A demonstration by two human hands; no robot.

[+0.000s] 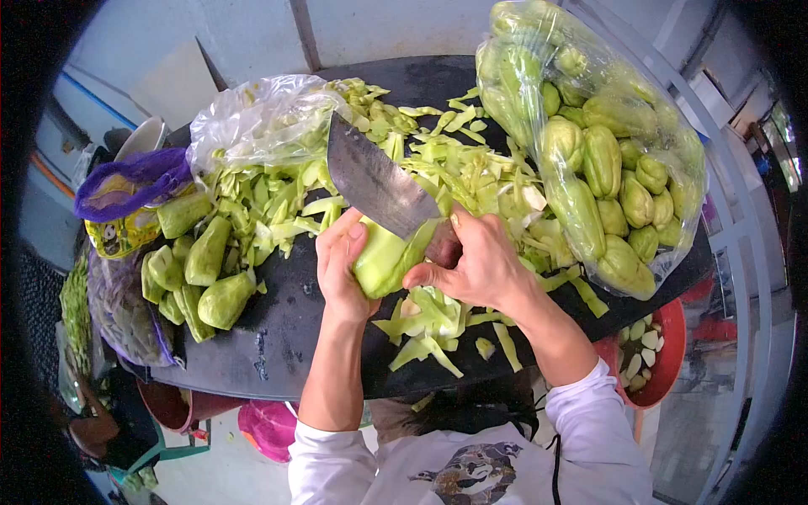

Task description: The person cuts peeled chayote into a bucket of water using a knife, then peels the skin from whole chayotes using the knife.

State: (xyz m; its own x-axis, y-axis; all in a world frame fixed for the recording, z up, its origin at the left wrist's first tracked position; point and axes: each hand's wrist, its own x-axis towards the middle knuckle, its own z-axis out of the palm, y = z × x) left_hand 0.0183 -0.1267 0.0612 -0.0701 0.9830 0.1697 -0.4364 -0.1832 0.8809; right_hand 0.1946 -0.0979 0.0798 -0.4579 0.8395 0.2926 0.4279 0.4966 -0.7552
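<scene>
My left hand is wrapped round the side of a pale green chayote above the middle of the table. My right hand grips a broad-bladed knife, its handle mostly hidden in the palm. The blade lies across the top of the chayote and points to the far left, and the right thumb rests against the chayote's side. Below and behind both hands lie green peelings. Several peeled chayotes are heaped to the left.
A clear plastic bag full of whole chayotes stands at the right. Another plastic bag lies at the back left, near purple netting. Below the dark table are a red tub of cut pieces and a pink basin.
</scene>
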